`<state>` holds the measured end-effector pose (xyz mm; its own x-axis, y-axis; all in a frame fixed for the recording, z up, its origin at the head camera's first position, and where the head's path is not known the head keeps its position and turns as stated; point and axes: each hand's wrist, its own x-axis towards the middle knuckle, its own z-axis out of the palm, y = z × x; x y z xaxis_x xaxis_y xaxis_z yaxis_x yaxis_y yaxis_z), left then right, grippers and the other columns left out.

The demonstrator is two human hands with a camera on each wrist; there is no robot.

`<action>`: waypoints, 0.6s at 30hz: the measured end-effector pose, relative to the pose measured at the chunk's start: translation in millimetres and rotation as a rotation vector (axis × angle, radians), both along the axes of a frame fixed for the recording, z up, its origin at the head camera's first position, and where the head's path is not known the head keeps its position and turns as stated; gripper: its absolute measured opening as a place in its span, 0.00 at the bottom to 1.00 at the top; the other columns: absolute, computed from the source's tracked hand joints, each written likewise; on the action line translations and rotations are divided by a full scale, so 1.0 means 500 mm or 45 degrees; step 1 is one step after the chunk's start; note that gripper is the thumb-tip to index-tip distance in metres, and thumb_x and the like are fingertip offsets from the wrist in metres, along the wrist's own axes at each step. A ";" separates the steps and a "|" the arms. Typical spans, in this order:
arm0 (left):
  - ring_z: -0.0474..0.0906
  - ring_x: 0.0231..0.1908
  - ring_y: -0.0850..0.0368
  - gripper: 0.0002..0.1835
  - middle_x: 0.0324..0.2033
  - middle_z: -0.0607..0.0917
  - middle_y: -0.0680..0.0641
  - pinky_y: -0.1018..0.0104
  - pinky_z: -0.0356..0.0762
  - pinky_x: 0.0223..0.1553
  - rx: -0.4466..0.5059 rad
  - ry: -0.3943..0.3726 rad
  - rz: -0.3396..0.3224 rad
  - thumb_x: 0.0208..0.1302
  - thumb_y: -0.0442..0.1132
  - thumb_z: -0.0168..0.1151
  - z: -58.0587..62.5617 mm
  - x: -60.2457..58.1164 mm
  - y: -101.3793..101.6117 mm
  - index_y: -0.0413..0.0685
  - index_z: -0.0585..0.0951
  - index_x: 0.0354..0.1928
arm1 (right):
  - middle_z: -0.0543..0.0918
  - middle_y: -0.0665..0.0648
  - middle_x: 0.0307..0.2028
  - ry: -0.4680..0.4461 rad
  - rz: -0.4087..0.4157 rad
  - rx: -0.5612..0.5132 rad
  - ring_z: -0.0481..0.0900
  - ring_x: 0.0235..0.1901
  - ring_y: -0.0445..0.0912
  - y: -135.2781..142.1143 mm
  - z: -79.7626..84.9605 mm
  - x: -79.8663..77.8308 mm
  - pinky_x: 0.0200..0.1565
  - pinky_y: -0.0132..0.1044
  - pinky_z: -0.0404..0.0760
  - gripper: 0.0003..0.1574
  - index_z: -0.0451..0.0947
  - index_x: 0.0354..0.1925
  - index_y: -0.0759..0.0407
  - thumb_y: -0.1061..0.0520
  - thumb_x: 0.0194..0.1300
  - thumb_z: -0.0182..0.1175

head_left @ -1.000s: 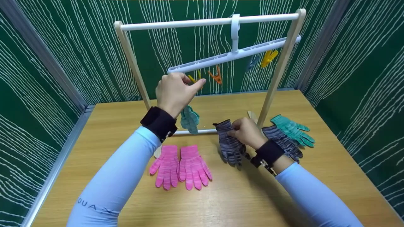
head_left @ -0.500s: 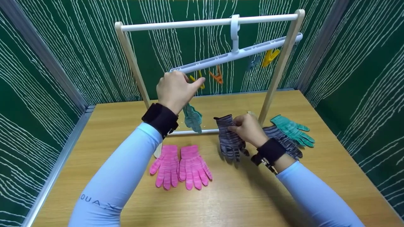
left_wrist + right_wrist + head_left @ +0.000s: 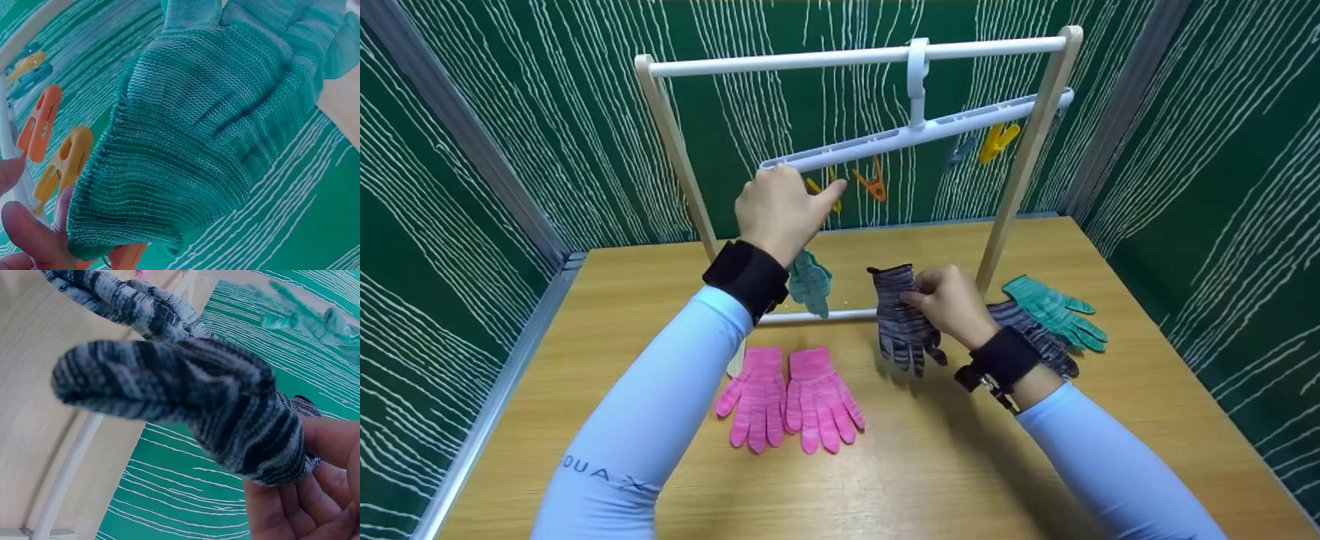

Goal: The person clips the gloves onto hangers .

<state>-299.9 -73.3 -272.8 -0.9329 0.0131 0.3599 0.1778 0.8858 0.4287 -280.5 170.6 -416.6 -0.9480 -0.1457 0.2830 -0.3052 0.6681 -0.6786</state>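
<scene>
My left hand (image 3: 778, 204) is raised at the low left end of the white hanger (image 3: 877, 142). A green knit glove (image 3: 185, 124) hangs beneath it, its cuff beside an orange clothespin (image 3: 126, 257). In the left wrist view the fingertips sit right at the cuff, with the thumb apart; I cannot tell what this hand holds. My right hand (image 3: 956, 304) pinches a grey-and-black striped glove (image 3: 901, 315) by its side near the cuff, holding it above the table with its fingers hanging down. In the right wrist view the striped glove (image 3: 242, 410) lies between thumb and fingers.
The hanger hooks on a wooden rack's top rail (image 3: 780, 64). Yellow (image 3: 999, 142), orange (image 3: 874, 184) and blue (image 3: 961, 152) clothespins dangle from it. Two pink gloves (image 3: 787, 397) lie in front; another striped glove (image 3: 1039, 337) and a green glove (image 3: 1054, 307) lie right.
The right hand has lifted the striped glove a little higher, away from me. The hanger and hanging green glove swung slightly right and back. The left hand stays nearly in place.
</scene>
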 end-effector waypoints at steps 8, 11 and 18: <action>0.60 0.14 0.61 0.37 0.18 0.66 0.54 0.69 0.55 0.18 -0.010 0.022 0.007 0.76 0.69 0.61 -0.004 -0.004 0.008 0.38 0.88 0.56 | 0.64 0.46 0.16 0.015 -0.007 -0.043 0.63 0.18 0.42 -0.002 0.011 0.004 0.23 0.32 0.60 0.27 0.70 0.18 0.54 0.63 0.69 0.73; 0.60 0.14 0.60 0.37 0.18 0.66 0.53 0.69 0.54 0.18 -0.026 0.028 0.009 0.76 0.69 0.60 -0.006 -0.005 0.010 0.38 0.88 0.54 | 0.67 0.46 0.16 0.005 -0.008 -0.045 0.64 0.18 0.41 -0.002 0.013 0.005 0.22 0.32 0.61 0.24 0.73 0.19 0.55 0.63 0.69 0.73; 0.61 0.15 0.58 0.34 0.18 0.63 0.53 0.68 0.54 0.19 -0.092 0.092 0.010 0.78 0.69 0.57 -0.011 -0.007 0.013 0.41 0.86 0.37 | 0.66 0.46 0.16 -0.002 -0.018 -0.071 0.64 0.18 0.41 -0.003 0.016 0.009 0.22 0.31 0.61 0.27 0.70 0.18 0.54 0.63 0.70 0.72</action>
<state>-303.5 -66.9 -278.3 -0.9048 0.0342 0.4245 0.1988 0.9154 0.3501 -276.2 168.9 -408.8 -0.9502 -0.1162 0.2891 -0.2951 0.6336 -0.7152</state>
